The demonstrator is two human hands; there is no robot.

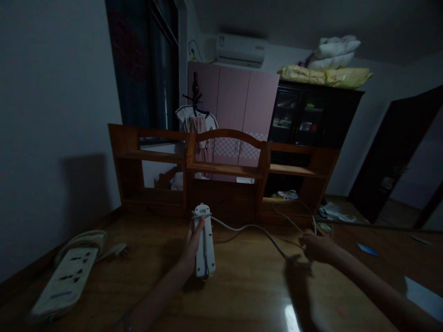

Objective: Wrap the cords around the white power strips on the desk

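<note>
My left hand (191, 246) is wrapped round a white power strip (205, 249), held with its screwed underside towards me above the wooden tabletop (249, 286). A pale power cord (238, 228) crosses the top end of the strip and runs right in a loose wave. My right hand (316, 246) is closed on the cord, with a loop of it rising above the fingers. The cord's plug end is too dark to make out. To the left, a second power strip (65, 283) lies sockets up, its own cable coiled behind it with a plug (120, 249) beside it.
A wooden shelf unit (224, 170) stands along the back of the tabletop. A wall (51, 115) borders the left side. Beyond the right edge lie papers (424, 297) and a blue card (367, 249). Behind are a pink wardrobe (231, 101) and a dark cabinet (318, 115).
</note>
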